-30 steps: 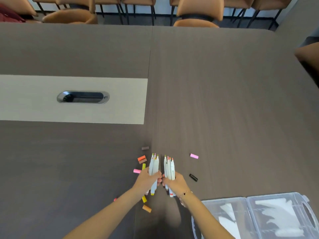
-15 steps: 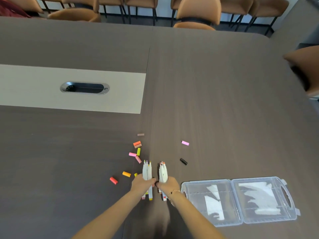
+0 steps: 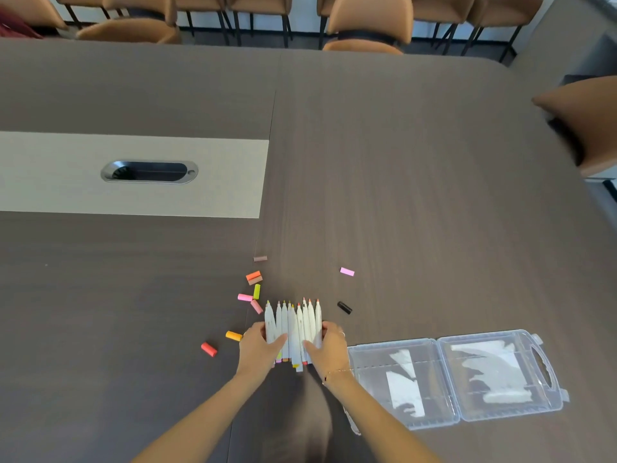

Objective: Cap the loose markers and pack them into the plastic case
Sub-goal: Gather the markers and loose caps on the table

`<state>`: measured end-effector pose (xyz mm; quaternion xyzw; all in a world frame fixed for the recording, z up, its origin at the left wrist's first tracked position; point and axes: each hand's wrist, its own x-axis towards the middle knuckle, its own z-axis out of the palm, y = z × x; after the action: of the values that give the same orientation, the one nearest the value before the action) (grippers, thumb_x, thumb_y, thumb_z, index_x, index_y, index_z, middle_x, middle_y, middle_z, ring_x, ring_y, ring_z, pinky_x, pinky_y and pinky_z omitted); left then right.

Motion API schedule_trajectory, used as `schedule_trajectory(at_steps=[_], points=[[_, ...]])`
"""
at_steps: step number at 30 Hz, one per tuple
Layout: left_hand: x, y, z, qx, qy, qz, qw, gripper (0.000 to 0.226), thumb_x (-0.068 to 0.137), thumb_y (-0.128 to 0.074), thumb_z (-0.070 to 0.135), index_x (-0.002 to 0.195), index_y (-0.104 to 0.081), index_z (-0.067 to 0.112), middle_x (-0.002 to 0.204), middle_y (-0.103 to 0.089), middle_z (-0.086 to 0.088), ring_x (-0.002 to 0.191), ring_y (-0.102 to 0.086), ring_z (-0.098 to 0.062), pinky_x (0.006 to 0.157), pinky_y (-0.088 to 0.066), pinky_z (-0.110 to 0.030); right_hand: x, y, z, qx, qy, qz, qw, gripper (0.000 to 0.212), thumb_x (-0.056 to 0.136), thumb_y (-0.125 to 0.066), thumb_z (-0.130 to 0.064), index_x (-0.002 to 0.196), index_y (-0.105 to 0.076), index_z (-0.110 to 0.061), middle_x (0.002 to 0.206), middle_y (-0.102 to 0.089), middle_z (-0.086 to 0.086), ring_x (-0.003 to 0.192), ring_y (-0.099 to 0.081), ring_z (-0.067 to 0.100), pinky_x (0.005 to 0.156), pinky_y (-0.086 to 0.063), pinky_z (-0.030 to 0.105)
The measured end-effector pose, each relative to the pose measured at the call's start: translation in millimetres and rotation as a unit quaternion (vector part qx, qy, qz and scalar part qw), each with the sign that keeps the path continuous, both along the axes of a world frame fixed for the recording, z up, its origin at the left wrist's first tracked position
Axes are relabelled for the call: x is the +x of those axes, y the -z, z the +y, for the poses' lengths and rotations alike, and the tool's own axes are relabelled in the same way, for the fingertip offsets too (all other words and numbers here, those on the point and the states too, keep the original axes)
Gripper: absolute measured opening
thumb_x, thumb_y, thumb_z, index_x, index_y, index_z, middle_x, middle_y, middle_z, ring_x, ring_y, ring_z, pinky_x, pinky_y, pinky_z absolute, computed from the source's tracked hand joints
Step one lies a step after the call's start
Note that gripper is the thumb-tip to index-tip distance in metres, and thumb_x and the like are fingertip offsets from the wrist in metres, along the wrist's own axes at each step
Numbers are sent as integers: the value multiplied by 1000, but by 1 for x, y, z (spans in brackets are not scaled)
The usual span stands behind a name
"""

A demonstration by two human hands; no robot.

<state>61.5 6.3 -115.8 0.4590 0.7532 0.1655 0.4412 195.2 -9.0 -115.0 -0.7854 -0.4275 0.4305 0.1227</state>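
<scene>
A row of several uncapped white markers point(image 3: 293, 325) lies flat on the dark table, coloured tips pointing away from me. My left hand point(image 3: 258, 349) holds the row's left side with its thumb across the barrels. My right hand point(image 3: 329, 349) holds the right side the same way. Loose caps lie around: orange point(image 3: 253, 275), yellow-green point(image 3: 256, 291), pink point(image 3: 244, 297), red point(image 3: 209, 349), lilac point(image 3: 347, 271) and black point(image 3: 344, 308). The clear plastic case point(image 3: 484, 335) lies open to the right of my right hand, with no markers inside.
A light inset panel with an oval cable port point(image 3: 149, 172) sits at the left of the table. Brown chairs point(image 3: 369, 25) line the far edge, and another chair point(image 3: 587, 118) stands at the right.
The two upright bundles, one in each hand, have been lowered and spread into one flat row on the table. My hands now sit at the row's two sides.
</scene>
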Motion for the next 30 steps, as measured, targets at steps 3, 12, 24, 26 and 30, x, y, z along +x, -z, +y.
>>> schedule_trajectory(at_steps=[3,12,24,26,30], points=[[-7,2,-7,41,20,-2,999,47,82,-72,18,125,-52,13,105,-54,6,94,-57,-12,85,-50,-24,10,-1,-4,36,-139,-75,987,63,92,-54,-38,143,-24,-17,144,-31,1,132,-38,17,107,-34,24],[-42,17,-31,172,404,206,875,102,74,-54,73,151,-3,31,157,12,8,145,-1,-11,113,-17,-23,34,7,-8,87,-398,-118,906,90,88,-60,-37,150,4,-24,158,7,1,145,-10,24,115,-25,31],[-34,41,-18,137,549,262,782,71,95,-12,58,151,-9,14,159,-1,-5,144,-8,-22,115,10,-40,34,46,-13,191,-410,-151,879,121,49,-83,-57,143,-26,-8,142,-46,9,126,-43,28,78,-56,26],[-36,43,-15,154,557,261,773,73,95,-17,60,150,-14,13,159,-2,-5,144,-8,-22,118,0,-37,31,48,-15,178,-395,-149,889,132,54,-80,-59,150,-4,-9,143,-45,8,127,-46,28,77,-57,28],[-32,41,-3,204,557,271,758,88,84,-31,75,150,-22,18,158,-14,-6,144,-10,-26,115,-4,-40,27,50,-16,177,-382,-156,894,137,54,-74,-66,149,8,-11,138,-52,4,123,-52,25,85,-55,31]])
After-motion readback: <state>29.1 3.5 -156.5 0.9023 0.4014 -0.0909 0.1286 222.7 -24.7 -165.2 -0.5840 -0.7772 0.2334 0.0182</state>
